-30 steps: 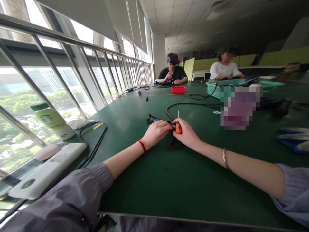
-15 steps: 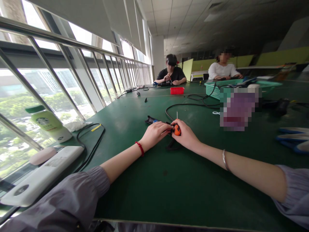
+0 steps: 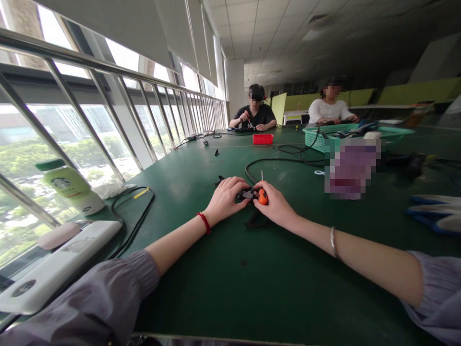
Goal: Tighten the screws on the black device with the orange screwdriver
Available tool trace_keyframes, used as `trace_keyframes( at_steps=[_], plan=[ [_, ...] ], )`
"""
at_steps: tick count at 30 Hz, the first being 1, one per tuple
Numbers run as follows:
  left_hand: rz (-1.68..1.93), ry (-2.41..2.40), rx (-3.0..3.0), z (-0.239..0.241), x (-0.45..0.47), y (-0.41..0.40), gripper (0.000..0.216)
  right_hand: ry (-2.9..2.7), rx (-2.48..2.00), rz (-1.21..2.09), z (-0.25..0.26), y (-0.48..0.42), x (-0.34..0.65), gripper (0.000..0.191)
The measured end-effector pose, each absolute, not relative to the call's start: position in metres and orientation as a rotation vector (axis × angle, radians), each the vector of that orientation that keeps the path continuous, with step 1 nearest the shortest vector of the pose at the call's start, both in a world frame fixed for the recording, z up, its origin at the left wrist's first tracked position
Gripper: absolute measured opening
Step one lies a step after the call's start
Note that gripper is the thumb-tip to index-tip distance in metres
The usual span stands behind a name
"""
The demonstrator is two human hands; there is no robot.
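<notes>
My right hand is closed around an orange and black screwdriver, its thin metal shaft pointing up and away from me. Close beside it, my left hand curls over a small black device, thumb at the near side and fingers over the far side. Most of the device is hidden under the fingers; a dark end shows beyond them. The right fingertips meet the device's right end. Just below the hands, a black strap-like piece lies on the green table.
A teal basket of items and a red tray stand farther back. Black cable runs across the table. Gloves lie right; a bottle and white case sit left. Two people sit opposite.
My left hand has shifted its hold, the thumb now at the near side of the black device, which has turned. My right hand keeps the screwdriver. The view has moved slightly.
</notes>
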State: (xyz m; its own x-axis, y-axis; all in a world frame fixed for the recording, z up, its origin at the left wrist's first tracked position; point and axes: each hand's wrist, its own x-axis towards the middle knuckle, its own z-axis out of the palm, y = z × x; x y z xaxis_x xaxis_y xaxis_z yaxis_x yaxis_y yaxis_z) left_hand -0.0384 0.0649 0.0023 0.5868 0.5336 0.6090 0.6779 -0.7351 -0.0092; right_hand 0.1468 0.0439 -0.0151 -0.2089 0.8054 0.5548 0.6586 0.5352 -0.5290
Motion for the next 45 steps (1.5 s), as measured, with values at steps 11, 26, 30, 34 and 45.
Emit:
trace_keyframes(
  at_steps=[11,26,30,34,45],
  plan=[
    [-0.672,-1.199,-2.563,0.001,-0.042,0.071,0.054,-1.561,-1.009,0.116,0.045,0.057,0.179,0.02],
    [-0.632,-1.296,-2.45,0.001,-0.025,0.053,0.047,-1.453,-0.694,0.364,0.057,0.053,0.178,0.03],
    [-0.63,-1.289,-2.448,0.001,-0.025,0.053,0.047,-1.474,-0.722,0.402,0.053,0.055,0.176,0.029],
    [-0.621,-1.289,-2.45,0.001,-0.026,0.053,0.046,-1.509,-0.74,0.443,0.05,0.055,0.174,0.029],
    [-0.624,-1.294,-2.458,0.001,-0.026,0.053,0.046,-1.433,-0.717,0.427,0.056,0.054,0.176,0.027]
  ],
)
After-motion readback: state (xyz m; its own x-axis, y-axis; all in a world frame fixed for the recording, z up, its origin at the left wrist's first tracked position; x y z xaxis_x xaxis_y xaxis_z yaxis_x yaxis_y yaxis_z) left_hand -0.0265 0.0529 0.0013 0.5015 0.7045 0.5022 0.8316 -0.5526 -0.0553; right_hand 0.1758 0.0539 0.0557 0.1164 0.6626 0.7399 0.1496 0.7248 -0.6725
